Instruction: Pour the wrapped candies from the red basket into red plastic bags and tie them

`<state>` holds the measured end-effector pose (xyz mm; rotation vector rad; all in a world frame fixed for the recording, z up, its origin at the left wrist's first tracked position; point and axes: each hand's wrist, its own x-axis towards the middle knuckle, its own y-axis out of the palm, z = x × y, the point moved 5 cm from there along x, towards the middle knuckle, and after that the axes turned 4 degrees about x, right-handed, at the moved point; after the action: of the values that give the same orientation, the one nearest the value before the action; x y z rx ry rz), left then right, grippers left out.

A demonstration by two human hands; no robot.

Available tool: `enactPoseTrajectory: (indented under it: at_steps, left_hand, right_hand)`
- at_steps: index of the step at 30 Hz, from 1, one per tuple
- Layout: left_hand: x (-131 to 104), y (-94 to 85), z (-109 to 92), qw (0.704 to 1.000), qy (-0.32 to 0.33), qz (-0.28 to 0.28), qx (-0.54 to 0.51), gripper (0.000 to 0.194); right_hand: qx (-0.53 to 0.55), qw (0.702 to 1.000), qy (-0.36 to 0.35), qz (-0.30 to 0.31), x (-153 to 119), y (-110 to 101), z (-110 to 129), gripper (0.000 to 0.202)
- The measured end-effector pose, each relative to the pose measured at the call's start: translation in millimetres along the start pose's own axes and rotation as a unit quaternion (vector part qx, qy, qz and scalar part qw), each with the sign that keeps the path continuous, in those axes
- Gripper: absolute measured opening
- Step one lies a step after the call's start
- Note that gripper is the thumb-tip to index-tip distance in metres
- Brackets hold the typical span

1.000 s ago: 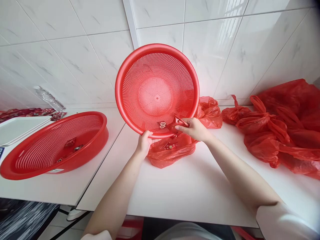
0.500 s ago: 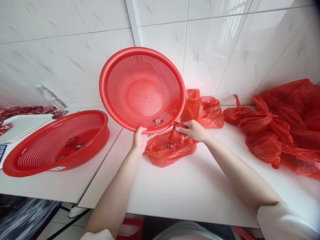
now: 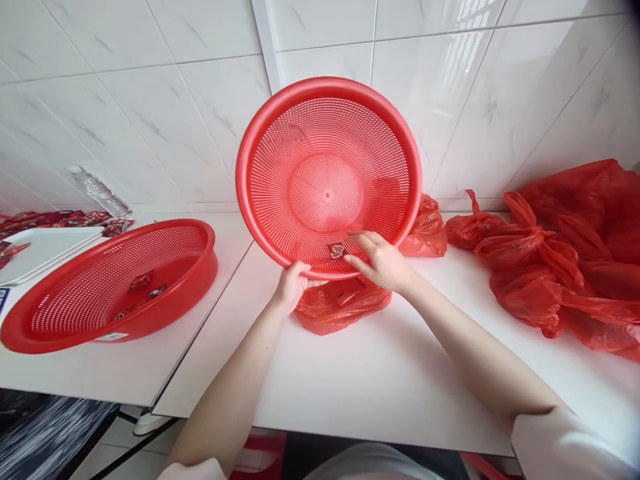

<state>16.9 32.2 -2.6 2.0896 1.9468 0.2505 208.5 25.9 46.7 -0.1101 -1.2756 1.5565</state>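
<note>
My left hand (image 3: 293, 288) grips the near rim of a red perforated plastic basket (image 3: 327, 87), thumb over the edge, and holds it tilted up toward me. Inside, near the lower rim, lies one small wrapped packet (image 3: 337, 251) with a pale pattern. Reaching over that rim, my right hand (image 3: 381, 262) has its fingers apart beside the packet, with nothing in them. Below the basket, an open red plastic bag (image 3: 340, 313) rests on the white table. A red packet (image 3: 345, 291) is in the bag's mouth, partly covered by the rim.
Another red basket (image 3: 203, 280) with a few packets leans at left. Beyond it are white trays (image 3: 50, 250), more red packets (image 3: 65, 219) and a clear plastic bottle (image 3: 103, 193). Tied red bags (image 3: 530, 267) pile up at right; another red bag (image 3: 427, 230) stands behind the held basket.
The red packet has left my right hand and lies in the open bag. My right hand has moved up into the basket, and my left hand has shifted the basket to the right.
</note>
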Motion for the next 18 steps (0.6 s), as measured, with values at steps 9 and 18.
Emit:
enactPoseTrajectory:
  at_steps: [9, 18]
  left_hand:
    - [2.0, -5.4, 4.8, 0.998, 0.033, -0.029, 0.042, 0.013]
    - [13.8, -29.9, -7.6, 0.988, 0.084, -0.128, 0.006, 0.018]
  right_hand:
    - [0.071, 0.985, -0.086, 0.134, -1.3, 12.2, -1.9, 0.024]
    - [0.171, 0.981, -0.045, 0.079, 0.6, -1.3, 3.2, 0.023]
